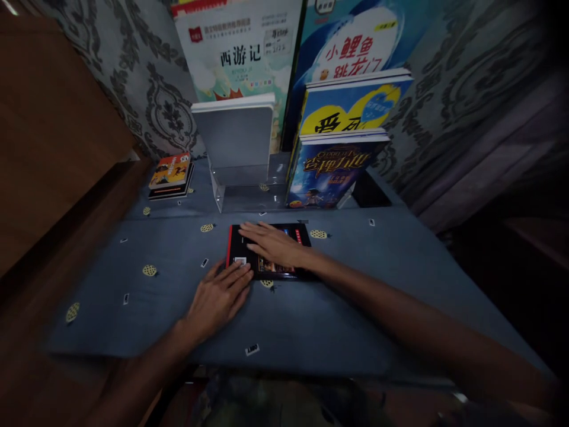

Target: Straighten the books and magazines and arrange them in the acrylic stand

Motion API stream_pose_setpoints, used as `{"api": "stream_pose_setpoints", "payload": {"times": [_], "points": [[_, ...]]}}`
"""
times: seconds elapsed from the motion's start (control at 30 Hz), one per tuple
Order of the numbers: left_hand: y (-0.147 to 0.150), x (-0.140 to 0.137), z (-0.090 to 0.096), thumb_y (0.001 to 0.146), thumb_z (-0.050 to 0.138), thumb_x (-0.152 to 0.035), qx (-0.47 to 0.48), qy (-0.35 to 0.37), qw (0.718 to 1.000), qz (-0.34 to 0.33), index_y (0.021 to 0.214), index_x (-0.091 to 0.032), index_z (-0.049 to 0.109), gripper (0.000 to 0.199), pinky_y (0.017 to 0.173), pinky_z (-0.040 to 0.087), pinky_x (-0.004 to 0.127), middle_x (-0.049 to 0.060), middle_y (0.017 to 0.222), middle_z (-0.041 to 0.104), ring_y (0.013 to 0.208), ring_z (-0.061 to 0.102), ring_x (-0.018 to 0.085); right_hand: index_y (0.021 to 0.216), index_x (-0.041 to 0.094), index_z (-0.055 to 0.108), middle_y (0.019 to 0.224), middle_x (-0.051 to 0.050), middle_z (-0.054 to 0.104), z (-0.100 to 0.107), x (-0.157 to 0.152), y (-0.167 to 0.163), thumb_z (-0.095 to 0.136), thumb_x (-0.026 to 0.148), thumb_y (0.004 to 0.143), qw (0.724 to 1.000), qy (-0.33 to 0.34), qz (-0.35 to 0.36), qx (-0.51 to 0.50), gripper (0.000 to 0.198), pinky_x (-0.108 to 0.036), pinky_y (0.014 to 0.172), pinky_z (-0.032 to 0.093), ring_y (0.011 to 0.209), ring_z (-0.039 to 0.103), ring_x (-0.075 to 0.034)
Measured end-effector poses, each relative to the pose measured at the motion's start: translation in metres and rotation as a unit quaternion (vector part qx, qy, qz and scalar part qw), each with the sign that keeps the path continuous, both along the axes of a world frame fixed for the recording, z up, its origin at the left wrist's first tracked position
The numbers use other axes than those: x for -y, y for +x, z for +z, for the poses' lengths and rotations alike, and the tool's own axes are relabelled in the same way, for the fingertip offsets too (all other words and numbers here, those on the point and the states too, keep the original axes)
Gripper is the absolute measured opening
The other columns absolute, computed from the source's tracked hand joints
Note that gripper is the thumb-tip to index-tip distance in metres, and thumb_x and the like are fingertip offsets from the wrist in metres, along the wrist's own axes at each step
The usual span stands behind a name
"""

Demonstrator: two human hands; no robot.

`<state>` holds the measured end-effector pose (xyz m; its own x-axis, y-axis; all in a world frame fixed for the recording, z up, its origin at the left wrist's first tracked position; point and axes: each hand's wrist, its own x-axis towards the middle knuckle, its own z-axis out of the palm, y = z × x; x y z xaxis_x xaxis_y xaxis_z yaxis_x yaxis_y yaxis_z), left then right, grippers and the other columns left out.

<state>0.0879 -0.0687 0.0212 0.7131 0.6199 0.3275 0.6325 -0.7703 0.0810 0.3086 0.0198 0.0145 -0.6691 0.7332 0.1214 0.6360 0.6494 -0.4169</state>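
Note:
A black book [275,273] with a red spine and small colour pictures lies closed on the cloth-covered table. My right hand [278,244] rests flat across its upper part, fingers stretched toward the spine side. At the lower left corner, my left hand [220,293] touches the book with extended fingers, close to a white label. Both hands are open and grip nothing. Just beyond the book stands a clear acrylic book stand [249,198]. On its right side leans a blue book [333,172] with gold lettering, in front of a yellow-and-blue book [355,107].
Larger books, a pale green one [240,35] and a blue-green one [351,41], stand behind. A grey-faced upright book [237,133] fills the stand's left side. A small stack of books [169,172] lies at the far left. The tablecloth [178,308] has pineapple prints.

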Motion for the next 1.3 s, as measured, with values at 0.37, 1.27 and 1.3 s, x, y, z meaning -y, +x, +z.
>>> {"api": "stream_pose_setpoints", "payload": {"times": [0.37,1.27,1.3], "points": [[-0.009,-0.052,0.009,0.102,0.047,-0.031,-0.051,-0.012,0.995,0.086,0.125,-0.023,0.068,0.033,0.116,0.035,0.06,0.009,0.132,0.068,0.131,0.059,0.03,0.15,0.017,0.045,0.155,-0.02,0.044,-0.016,0.101,0.053,0.039,0.042,0.101,0.977,0.064,-0.203,0.012,0.055,-0.063,0.105,0.046,0.138,0.047,-0.037],[-0.01,-0.06,-0.01,0.105,0.034,-0.038,-0.056,-0.081,0.991,0.095,0.152,-0.013,0.037,0.054,0.12,0.029,0.055,0.016,0.158,0.04,0.151,0.031,0.028,0.153,0.01,0.038,0.16,-0.018,0.035,-0.022,-0.001,0.018,0.033,0.048,0.103,0.99,0.063,-0.126,0.027,0.064,-0.055,0.123,0.023,0.152,0.025,-0.029],[-0.011,-0.055,-0.011,0.105,0.033,-0.041,-0.068,-0.089,0.99,0.083,0.154,-0.012,0.032,0.057,0.121,0.027,0.055,0.017,0.161,0.035,0.152,0.026,0.028,0.153,0.009,0.037,0.161,-0.018,0.034,-0.023,0.0,0.017,0.032,0.048,0.103,0.989,0.062,-0.129,0.029,0.064,-0.055,0.123,0.022,0.152,0.025,-0.029]]}}
